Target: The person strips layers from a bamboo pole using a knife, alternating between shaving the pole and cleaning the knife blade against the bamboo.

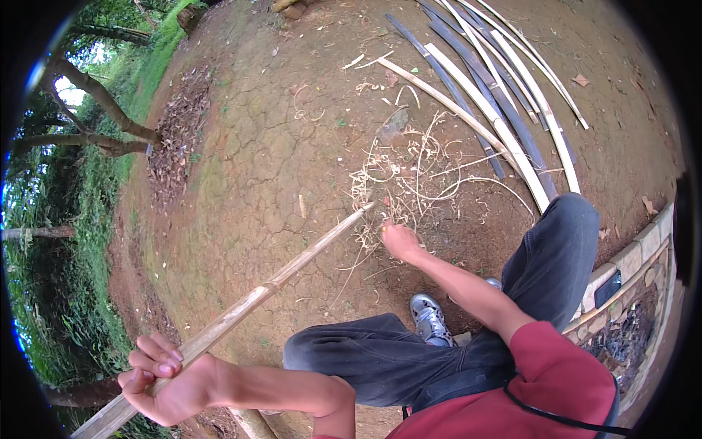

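Observation:
A long split bamboo strip (303, 260) slants across the view from the lower left, pale and rough, with a node partway along. My left hand (167, 380) is closed around its lower part, fingers curled over the upper edge. Close to the strip's far tip is my right hand (401, 240), a closed fist, a little to the right of the wood. Whatever that fist holds is too small and hidden to name. Beyond it, curly bamboo shavings (384, 167) lie heaped on the ground.
Several cut bamboo strips (468, 89), pale and dark, lie at the far right. My shoe (430, 318) rests below my right arm. A dark phone (608, 290) sits on the edging (647, 245) at right. Trees (102, 95) and grass line the left side.

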Available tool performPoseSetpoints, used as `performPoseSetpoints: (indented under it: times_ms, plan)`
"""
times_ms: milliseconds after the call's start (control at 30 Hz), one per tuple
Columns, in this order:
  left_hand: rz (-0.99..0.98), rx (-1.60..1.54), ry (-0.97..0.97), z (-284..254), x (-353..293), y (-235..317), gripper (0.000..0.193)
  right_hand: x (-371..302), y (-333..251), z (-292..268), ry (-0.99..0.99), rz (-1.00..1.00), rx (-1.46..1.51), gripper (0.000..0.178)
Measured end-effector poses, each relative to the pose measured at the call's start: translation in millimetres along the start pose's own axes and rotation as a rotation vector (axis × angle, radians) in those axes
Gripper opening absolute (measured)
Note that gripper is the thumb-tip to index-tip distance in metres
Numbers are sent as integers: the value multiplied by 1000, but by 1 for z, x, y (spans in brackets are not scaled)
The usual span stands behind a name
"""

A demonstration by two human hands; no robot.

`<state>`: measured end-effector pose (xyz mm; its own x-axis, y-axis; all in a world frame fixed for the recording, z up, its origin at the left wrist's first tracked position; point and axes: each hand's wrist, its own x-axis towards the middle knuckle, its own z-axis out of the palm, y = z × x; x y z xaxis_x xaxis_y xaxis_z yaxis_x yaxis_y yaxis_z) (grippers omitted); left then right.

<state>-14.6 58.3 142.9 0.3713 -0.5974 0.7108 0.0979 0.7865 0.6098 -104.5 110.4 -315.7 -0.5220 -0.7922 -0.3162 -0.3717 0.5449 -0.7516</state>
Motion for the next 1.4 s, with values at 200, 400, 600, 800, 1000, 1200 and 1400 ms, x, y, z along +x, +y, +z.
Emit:
performPoseSetpoints:
  times_ms: [200,400,600,800,1000,1200,1400]
  plan:
    - [-9,47,38,-7,5,-1,29,-26,-76,-21,131,-254,245,19]
    - [40,73,-1,3,-8,1,27,31,31,6,-1,50,-88,27]
    - [-5,26,13,-17,11,0,27,-7,-76,-32,-161,0,275,23]
    - [15,-2,-16,-5,-1,-7,24,48,45,23,-73,190,-139,22]
    - [21,58,-25,-23,13,-8,24,20,8,29,-76,46,-34,24]
    - [31,80,66,-7,7,-7,24,45,30,43,124,99,-179,18]
    - [56,80,-16,-19,17,-17,24,65,-15,-12,-520,358,188,38]
